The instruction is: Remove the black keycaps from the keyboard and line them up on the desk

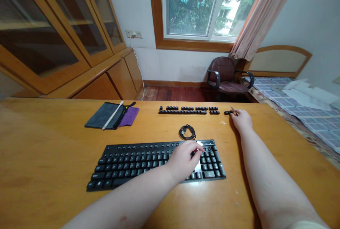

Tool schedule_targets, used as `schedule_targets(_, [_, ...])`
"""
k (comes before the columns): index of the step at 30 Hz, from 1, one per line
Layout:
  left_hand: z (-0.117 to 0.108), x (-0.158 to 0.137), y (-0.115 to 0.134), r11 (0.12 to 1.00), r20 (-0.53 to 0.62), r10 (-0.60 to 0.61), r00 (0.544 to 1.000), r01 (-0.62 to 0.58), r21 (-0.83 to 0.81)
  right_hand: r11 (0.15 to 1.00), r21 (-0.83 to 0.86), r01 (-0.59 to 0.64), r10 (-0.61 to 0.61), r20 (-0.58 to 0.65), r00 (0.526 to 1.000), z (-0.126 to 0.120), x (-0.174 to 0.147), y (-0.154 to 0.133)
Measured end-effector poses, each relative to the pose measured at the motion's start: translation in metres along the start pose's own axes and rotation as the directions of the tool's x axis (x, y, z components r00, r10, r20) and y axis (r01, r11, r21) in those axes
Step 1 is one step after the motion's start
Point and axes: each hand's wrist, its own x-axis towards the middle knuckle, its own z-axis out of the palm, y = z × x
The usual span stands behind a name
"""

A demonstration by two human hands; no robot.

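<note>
A black keyboard lies on the wooden desk, with keycaps absent from its top rows. My left hand is over its right part, thumb and forefinger pinched close to the upper keys by the number pad; anything between the fingertips is too small to make out. Farther right, my right hand rests near the desk's far edge, fingers closed on a thin tool whose tip sticks out. Just beside those fingertips are a few loose black keycaps. Two rows of removed keycaps stand lined up to the left of them.
Behind the keyboard sits a coiled black cable. A grey pouch, a pale flat stick and a purple cloth lie at the far left of the desk. Beyond it are a chair and a bed.
</note>
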Motion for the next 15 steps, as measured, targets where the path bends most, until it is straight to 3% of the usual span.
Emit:
schedule_targets(6, [0.0001,-0.0009,-0.0001,1.000,0.009,-0.005,1.000,0.005,0.003,0.999,-0.041,0.003,0.000,0.059,0.998,-0.0005,0.0006,0.0011])
schedule_targets(15, [0.0008,0.0008,-0.0011,1.000,0.010,-0.009,1.000,0.009,0.008,1.000,-0.009,-0.003,0.003,0.017,1.000,0.0005,-0.0010,-0.0011])
